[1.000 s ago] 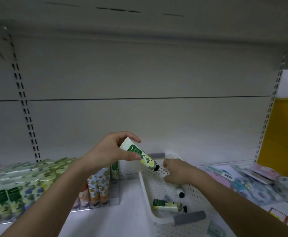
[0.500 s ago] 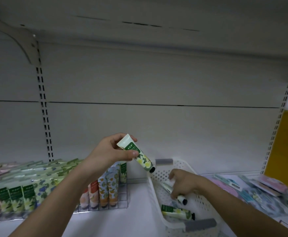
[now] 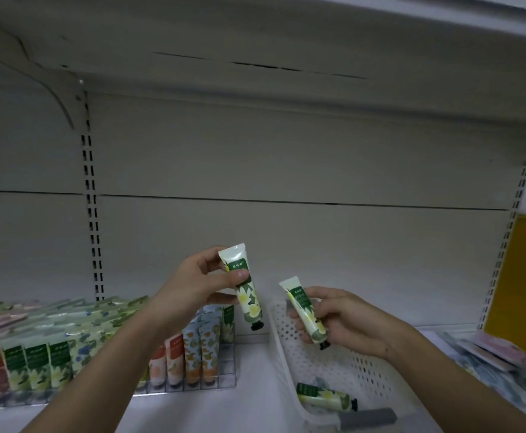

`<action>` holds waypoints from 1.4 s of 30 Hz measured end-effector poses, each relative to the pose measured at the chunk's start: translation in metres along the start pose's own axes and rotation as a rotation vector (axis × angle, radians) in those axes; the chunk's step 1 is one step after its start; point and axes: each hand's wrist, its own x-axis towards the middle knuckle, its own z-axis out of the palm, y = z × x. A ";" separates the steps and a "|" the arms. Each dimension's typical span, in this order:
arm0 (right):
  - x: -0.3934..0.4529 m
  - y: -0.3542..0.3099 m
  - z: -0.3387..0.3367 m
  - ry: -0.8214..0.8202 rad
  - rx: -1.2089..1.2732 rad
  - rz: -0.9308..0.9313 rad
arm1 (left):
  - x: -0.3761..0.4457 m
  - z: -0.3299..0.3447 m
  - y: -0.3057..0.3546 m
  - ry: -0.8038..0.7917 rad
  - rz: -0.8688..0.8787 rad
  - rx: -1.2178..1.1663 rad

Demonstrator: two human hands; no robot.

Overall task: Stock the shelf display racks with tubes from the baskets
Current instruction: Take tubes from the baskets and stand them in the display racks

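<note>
My left hand (image 3: 197, 284) holds a white and green flowered tube (image 3: 245, 290) almost upright, black cap down, above the right end of the clear display rack (image 3: 193, 384). My right hand (image 3: 346, 320) grips a second tube of the same kind (image 3: 307, 314), tilted, cap down, over the white perforated basket (image 3: 282, 367). One more such tube (image 3: 325, 400) lies on the basket floor near its front. The rack holds rows of upright tubes in green, red, blue and orange prints.
The basket's grey handle (image 3: 369, 417) sticks out at its front edge. Flat packets (image 3: 499, 364) lie on the shelf at the right. A yellow panel (image 3: 521, 282) stands beyond the right upright. Another shelf board (image 3: 255, 48) hangs close overhead.
My right hand has lifted out of the basket with a tube in it. My left hand has turned its tube from slanted to nearly upright. The view has shifted, so the rack sits further right.
</note>
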 end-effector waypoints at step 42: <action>0.100 0.022 0.056 0.435 -0.249 -0.386 | 0.065 -0.029 -0.050 0.179 -0.115 0.921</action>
